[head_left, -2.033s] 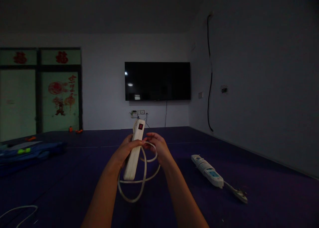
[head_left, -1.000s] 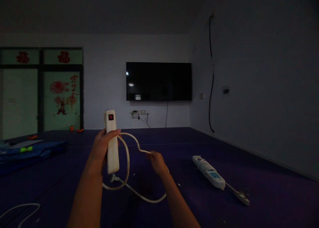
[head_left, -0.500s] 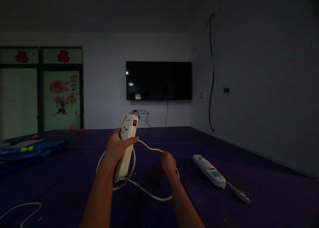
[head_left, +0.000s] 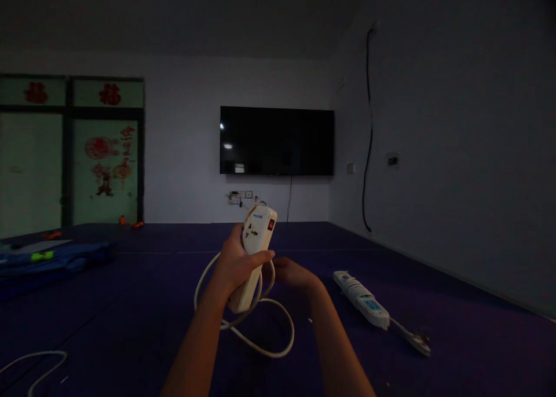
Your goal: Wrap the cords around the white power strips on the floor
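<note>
My left hand (head_left: pixel 237 264) is wrapped round a white power strip (head_left: pixel 254 252) held upright in front of me, its red switch near the top. The strip's white cord (head_left: pixel 269 339) hangs in loops below and around it. Just right of the strip, my right hand (head_left: pixel 295 272) is closed on the cord close behind it. A second white power strip (head_left: pixel 360 298), its cord wound round it, lies on the dark purple floor (head_left: pixel 130 304) to the right, its plug (head_left: pixel 419 342) trailing toward me.
A black TV (head_left: pixel 277 140) hangs on the far white wall above wall sockets (head_left: pixel 241 196). Doors with red paper decorations (head_left: pixel 104 154) stand at the left. A blue bundle (head_left: pixel 56 258) lies at the left, and another white cord (head_left: pixel 30 368) at the bottom left.
My left hand has carried the power strip rightward toward the centre and turned it. My right hand has drawn in beside it, and the cord loops have tightened around the strip.
</note>
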`<state>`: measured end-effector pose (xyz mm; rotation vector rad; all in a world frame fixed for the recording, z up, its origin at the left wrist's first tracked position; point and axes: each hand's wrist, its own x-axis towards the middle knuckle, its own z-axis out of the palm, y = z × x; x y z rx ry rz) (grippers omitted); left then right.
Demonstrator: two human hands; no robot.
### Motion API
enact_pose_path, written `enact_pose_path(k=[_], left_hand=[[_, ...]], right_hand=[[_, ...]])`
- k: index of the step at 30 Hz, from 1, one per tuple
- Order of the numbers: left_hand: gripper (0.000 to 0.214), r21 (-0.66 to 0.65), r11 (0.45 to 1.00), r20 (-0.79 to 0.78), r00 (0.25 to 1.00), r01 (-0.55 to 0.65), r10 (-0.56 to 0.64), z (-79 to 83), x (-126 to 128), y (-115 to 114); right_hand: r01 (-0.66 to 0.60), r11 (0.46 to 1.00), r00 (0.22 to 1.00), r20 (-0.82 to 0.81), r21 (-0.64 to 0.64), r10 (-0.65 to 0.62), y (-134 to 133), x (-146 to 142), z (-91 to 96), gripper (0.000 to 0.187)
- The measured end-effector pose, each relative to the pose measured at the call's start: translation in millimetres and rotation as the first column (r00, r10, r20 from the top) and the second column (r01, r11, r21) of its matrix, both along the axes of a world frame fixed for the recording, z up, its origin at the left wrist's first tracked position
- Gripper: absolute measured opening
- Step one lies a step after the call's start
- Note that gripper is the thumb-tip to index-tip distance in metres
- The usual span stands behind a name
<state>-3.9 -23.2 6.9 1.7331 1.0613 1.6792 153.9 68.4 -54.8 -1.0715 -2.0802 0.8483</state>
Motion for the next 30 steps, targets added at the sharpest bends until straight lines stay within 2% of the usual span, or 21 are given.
enact_pose_path(k=[2, 4, 5, 7, 12, 17, 22, 27, 30], left_hand=[[0.054, 0.03, 1.0, -0.001, 1.0, -0.008, 0.008, -2.1, 1, 3], [0.055, 0.049, 0.998, 0.012, 0.999, -0.037, 0.036, -2.0, 1, 4], [0.056, 0.054, 0.997, 0.022, 0.998, -0.058, 0.057, -1.2, 1, 4], [0.057, 0.059, 0.991, 0.051, 0.992, -0.12, 0.117, 1.3, -2, 4], [0.057, 0.064, 0.961, 0.128, 0.957, -0.269, 0.26, 5.0, -15, 5], [0.055, 0.069, 0.967, 0.108, 0.965, -0.246, 0.238, 4.1, -26, 7], [0.058, 0.098, 0.964, 0.015, 0.968, -0.249, 0.249, 3.5, -29, 10], [0.058, 0.106, 0.945, -0.112, 0.941, -0.309, 0.32, 4.2, -34, 9], [0.056, 0.146, 0.934, -0.221, 0.91, -0.325, 0.351, 3.9, -37, 7]], right_hand=[[-0.135, 0.99, 0.969, -0.211, -0.028, 0.126, -9, -2, 11.0, 0.046], [-0.284, 0.957, 0.893, -0.38, -0.064, 0.24, -18, -3, 17.9, 0.054], [-0.338, 0.938, 0.866, -0.416, -0.079, 0.277, -21, -2, 20.0, 0.053], [-0.371, 0.923, 0.862, -0.408, -0.105, 0.3, -26, -3, 22.0, 0.048], [-0.208, 0.975, 0.858, -0.493, -0.083, 0.141, -20, -16, 21.8, 0.051], [-0.059, 0.995, 0.827, -0.562, -0.079, 0.005, -9, -33, 20.9, 0.055], [0.034, 0.998, 0.853, -0.518, -0.05, -0.055, -11, -29, 22.4, 0.059], [-0.024, 0.999, 0.929, -0.368, 0.034, 0.035, -22, -18, 25.6, 0.047], [-0.101, 0.986, 0.979, -0.165, 0.131, 0.122, -28, -17, 28.2, 0.04]])
